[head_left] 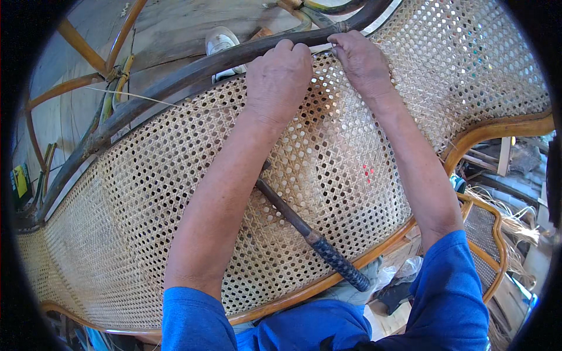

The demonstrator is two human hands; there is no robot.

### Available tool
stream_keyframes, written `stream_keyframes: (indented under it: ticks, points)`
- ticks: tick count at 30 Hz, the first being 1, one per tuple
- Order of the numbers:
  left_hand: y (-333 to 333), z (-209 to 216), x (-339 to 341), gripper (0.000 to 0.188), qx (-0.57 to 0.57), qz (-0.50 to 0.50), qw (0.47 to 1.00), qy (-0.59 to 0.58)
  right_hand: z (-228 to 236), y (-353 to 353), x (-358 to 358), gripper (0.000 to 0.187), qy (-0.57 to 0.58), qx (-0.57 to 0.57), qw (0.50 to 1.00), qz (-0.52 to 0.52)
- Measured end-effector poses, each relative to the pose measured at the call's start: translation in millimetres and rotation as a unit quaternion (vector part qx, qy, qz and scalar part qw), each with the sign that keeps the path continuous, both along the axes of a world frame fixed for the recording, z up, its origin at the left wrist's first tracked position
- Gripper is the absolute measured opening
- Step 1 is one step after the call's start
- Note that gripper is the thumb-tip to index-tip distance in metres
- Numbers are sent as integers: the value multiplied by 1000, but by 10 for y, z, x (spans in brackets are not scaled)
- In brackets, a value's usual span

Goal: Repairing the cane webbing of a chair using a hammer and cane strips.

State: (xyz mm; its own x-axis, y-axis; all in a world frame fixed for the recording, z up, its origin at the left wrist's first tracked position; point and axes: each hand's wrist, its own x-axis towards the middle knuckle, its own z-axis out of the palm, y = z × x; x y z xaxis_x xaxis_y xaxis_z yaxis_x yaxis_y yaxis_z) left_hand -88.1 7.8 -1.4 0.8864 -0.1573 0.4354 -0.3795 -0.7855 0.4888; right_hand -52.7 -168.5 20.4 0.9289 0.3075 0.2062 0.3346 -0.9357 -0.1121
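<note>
A wide sheet of woven cane webbing (216,175) stretches in front of me inside a curved rattan frame. My left hand (278,79) is closed at its far edge, knuckles up, next to a dark curved pole (216,65). What its fingers hold is hidden. Just to the right, my right hand (364,65) pinches at the same edge, its fingertips against the pole; I cannot make out what is between them. A tool with a dark shaft and a wrapped black handle (339,263) lies across the webbing, its far end partly behind my left forearm.
A loose pale cane strand (134,95) sticks out over the far edge at left. Bent rattan framework (108,70) stands beyond it. A white shoe (220,41) shows behind the pole. On the right are a smaller cane-panelled frame (497,234) and a bundle of loose fibres (515,225).
</note>
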Motion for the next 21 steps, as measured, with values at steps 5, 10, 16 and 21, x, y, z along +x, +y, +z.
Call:
stream_keyframes:
  ticks: [5,10,16,21]
  points:
    - [-6,11,8,12,-25,-6,999,43,24,-39,39,17,40,135,990,2]
    - [10,-19,7,13,-13,1,999,50,43,-67,119,14,82,136,987,0]
    - [12,-24,31,14,-3,10,997,78,131,-55,213,16,130,98,985,-57]
    - [25,-11,40,16,4,8,995,99,143,-110,273,19,163,115,978,-57]
